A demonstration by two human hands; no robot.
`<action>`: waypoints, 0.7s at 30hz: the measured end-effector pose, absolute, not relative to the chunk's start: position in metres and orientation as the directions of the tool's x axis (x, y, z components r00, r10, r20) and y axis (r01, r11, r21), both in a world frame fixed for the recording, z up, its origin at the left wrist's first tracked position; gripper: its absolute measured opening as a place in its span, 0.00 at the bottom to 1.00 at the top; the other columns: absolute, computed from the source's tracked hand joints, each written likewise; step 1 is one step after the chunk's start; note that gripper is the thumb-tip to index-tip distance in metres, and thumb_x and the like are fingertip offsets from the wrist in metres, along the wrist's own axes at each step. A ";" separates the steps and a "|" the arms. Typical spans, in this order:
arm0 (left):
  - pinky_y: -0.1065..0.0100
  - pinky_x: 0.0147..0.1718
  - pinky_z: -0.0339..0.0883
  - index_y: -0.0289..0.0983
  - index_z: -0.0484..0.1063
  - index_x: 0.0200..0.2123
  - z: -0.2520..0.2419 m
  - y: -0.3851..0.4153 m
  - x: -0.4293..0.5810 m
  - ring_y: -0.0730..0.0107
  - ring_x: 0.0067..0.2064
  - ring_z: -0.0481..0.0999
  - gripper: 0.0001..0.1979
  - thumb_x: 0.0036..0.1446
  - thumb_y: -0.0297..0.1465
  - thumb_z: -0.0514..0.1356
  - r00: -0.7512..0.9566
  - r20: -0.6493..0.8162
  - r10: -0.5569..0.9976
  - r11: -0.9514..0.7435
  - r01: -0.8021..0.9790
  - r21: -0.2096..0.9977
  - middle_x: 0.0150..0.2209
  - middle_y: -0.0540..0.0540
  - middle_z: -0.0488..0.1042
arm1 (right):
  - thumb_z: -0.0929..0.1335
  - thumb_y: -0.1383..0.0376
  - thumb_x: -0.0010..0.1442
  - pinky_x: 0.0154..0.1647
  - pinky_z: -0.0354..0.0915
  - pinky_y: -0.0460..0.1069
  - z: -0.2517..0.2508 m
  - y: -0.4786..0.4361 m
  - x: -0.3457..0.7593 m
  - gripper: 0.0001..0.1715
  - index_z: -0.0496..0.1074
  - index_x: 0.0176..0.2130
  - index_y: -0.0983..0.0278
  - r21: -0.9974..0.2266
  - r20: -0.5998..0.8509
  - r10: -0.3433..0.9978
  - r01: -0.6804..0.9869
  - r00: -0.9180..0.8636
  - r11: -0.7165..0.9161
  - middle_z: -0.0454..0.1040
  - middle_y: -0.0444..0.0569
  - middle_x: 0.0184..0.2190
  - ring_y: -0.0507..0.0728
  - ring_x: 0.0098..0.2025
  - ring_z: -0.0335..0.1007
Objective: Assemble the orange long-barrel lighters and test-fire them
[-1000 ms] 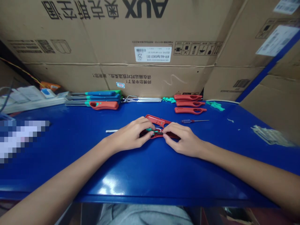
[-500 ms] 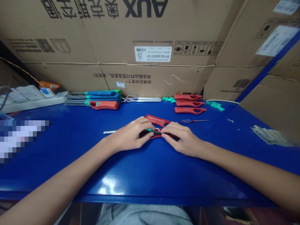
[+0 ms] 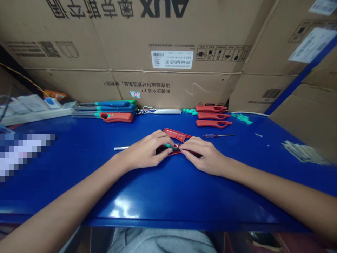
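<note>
Red shell (image 3: 176, 153): on the counter (image 3: 163, 191) between your hands, long axis running left to right; neither hand clearly nearer;
Left hand (image 3: 147, 149): your grip pinches the green piece (image 3: 167, 145) inside it;
Right hand (image 3: 206, 156): your fingertips meet the black part (image 3: 177, 150) at its right end; you cannot tell whether they pinch;
Shell half (image 3: 175, 134): just beyond, slanted

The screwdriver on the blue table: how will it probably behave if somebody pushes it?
The screwdriver may slide or roll, since it lies loose on a shiny tabletop. Its straight, thin shaft looks stiff. The thicker handle is probably heavier.
</note>
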State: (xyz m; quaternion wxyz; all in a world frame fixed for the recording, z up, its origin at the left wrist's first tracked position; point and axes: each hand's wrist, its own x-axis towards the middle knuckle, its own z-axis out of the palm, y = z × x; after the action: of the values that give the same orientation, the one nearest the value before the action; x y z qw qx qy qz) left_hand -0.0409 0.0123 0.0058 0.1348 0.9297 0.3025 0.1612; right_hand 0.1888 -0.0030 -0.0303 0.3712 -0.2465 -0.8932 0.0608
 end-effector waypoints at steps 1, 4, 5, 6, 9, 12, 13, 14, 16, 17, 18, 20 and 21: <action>0.56 0.55 0.62 0.37 0.71 0.42 0.006 0.012 -0.041 0.62 0.49 0.71 0.09 0.64 0.31 0.53 0.765 0.217 0.606 -0.780 0.519 0.350 0.45 0.43 0.73 | 0.65 0.72 0.64 0.43 0.69 0.54 -0.030 -0.003 0.189 0.09 0.75 0.41 0.66 -0.294 0.632 0.483 0.390 -0.605 0.873 0.79 0.52 0.36 0.57 0.38 0.74; 0.56 0.55 0.62 0.37 0.71 0.42 0.006 0.012 -0.041 0.62 0.49 0.71 0.09 0.64 0.30 0.53 0.766 0.214 0.607 -0.779 0.520 0.351 0.44 0.43 0.73 | 0.65 0.72 0.64 0.42 0.69 0.53 -0.031 -0.003 0.190 0.09 0.76 0.40 0.65 -0.296 0.628 0.480 0.382 -0.613 0.875 0.79 0.52 0.36 0.56 0.38 0.73; 0.56 0.55 0.62 0.37 0.71 0.43 0.006 0.012 -0.041 0.62 0.49 0.70 0.09 0.64 0.30 0.53 0.766 0.213 0.606 -0.779 0.519 0.351 0.44 0.43 0.73 | 0.65 0.72 0.64 0.42 0.69 0.53 -0.031 -0.003 0.190 0.10 0.76 0.40 0.65 -0.295 0.625 0.481 0.385 -0.615 0.875 0.79 0.52 0.36 0.56 0.38 0.73; 0.56 0.54 0.62 0.37 0.71 0.43 0.006 0.012 -0.041 0.62 0.49 0.70 0.09 0.64 0.30 0.53 0.766 0.214 0.606 -0.780 0.518 0.352 0.45 0.44 0.73 | 0.65 0.72 0.64 0.41 0.69 0.53 -0.031 -0.003 0.190 0.10 0.76 0.41 0.65 -0.294 0.621 0.485 0.390 -0.616 0.873 0.78 0.52 0.36 0.56 0.38 0.73; 0.56 0.54 0.62 0.37 0.71 0.43 0.005 0.012 -0.041 0.62 0.49 0.70 0.09 0.64 0.30 0.53 0.766 0.216 0.605 -0.780 0.516 0.355 0.45 0.44 0.72 | 0.65 0.72 0.64 0.41 0.70 0.53 -0.031 -0.003 0.190 0.10 0.76 0.41 0.65 -0.300 0.610 0.498 0.402 -0.616 0.865 0.78 0.53 0.37 0.56 0.38 0.73; 0.56 0.54 0.62 0.37 0.71 0.43 0.006 0.012 -0.041 0.62 0.49 0.71 0.09 0.64 0.30 0.53 0.764 0.216 0.608 -0.778 0.518 0.356 0.45 0.44 0.73 | 0.65 0.72 0.63 0.43 0.70 0.54 -0.031 -0.004 0.190 0.11 0.76 0.41 0.66 -0.309 0.611 0.501 0.399 -0.612 0.864 0.78 0.53 0.37 0.57 0.39 0.73; 0.57 0.53 0.62 0.37 0.71 0.43 0.006 0.012 -0.041 0.62 0.49 0.71 0.09 0.64 0.30 0.53 0.764 0.215 0.608 -0.777 0.519 0.355 0.45 0.44 0.73 | 0.65 0.72 0.63 0.43 0.70 0.54 -0.031 -0.004 0.190 0.11 0.76 0.41 0.66 -0.308 0.613 0.500 0.398 -0.612 0.864 0.78 0.54 0.37 0.57 0.39 0.73; 0.57 0.53 0.62 0.37 0.71 0.43 0.006 0.013 -0.041 0.62 0.49 0.70 0.09 0.64 0.30 0.53 0.764 0.214 0.609 -0.777 0.520 0.354 0.45 0.44 0.73 | 0.65 0.72 0.63 0.43 0.70 0.54 -0.031 -0.004 0.190 0.11 0.76 0.42 0.66 -0.307 0.613 0.500 0.399 -0.612 0.864 0.78 0.54 0.37 0.57 0.39 0.73; 0.57 0.52 0.63 0.37 0.71 0.43 0.006 0.013 -0.041 0.62 0.48 0.70 0.09 0.64 0.30 0.53 0.763 0.215 0.610 -0.777 0.522 0.351 0.44 0.44 0.73 | 0.65 0.72 0.63 0.43 0.70 0.54 -0.031 -0.004 0.190 0.11 0.76 0.42 0.65 -0.304 0.608 0.504 0.406 -0.614 0.862 0.78 0.53 0.38 0.57 0.40 0.73; 0.57 0.52 0.63 0.36 0.71 0.42 0.005 0.013 -0.042 0.62 0.48 0.70 0.09 0.64 0.30 0.53 0.763 0.216 0.609 -0.778 0.522 0.349 0.43 0.44 0.73 | 0.65 0.72 0.63 0.44 0.70 0.54 -0.031 -0.004 0.190 0.11 0.76 0.42 0.65 -0.303 0.604 0.506 0.409 -0.616 0.860 0.78 0.53 0.38 0.57 0.40 0.73; 0.58 0.52 0.63 0.36 0.71 0.42 0.005 0.013 -0.042 0.62 0.47 0.70 0.09 0.64 0.31 0.53 0.762 0.219 0.609 -0.779 0.522 0.348 0.42 0.44 0.73 | 0.65 0.72 0.63 0.44 0.70 0.54 -0.031 -0.004 0.190 0.11 0.76 0.42 0.64 -0.303 0.603 0.507 0.411 -0.616 0.860 0.78 0.53 0.38 0.57 0.40 0.73; 0.58 0.51 0.64 0.36 0.71 0.42 0.005 0.014 -0.042 0.63 0.46 0.70 0.09 0.65 0.31 0.52 0.763 0.224 0.607 -0.781 0.519 0.348 0.42 0.44 0.73 | 0.64 0.71 0.64 0.44 0.70 0.55 -0.031 -0.004 0.191 0.12 0.76 0.43 0.64 -0.303 0.599 0.508 0.412 -0.619 0.859 0.78 0.52 0.38 0.57 0.40 0.73; 0.58 0.51 0.64 0.36 0.71 0.42 0.005 0.014 -0.042 0.63 0.46 0.70 0.09 0.65 0.31 0.52 0.763 0.225 0.605 -0.782 0.517 0.349 0.41 0.44 0.73 | 0.64 0.72 0.65 0.44 0.69 0.55 -0.031 -0.003 0.191 0.12 0.75 0.44 0.65 -0.303 0.598 0.508 0.413 -0.620 0.859 0.78 0.53 0.38 0.57 0.40 0.74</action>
State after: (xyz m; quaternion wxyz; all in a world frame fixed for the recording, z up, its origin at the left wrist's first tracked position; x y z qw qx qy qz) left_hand -0.0418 0.0141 0.0045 0.1342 0.9294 0.3018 0.1648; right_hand 0.1908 -0.0033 -0.0312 0.3526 -0.2566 -0.8973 0.0680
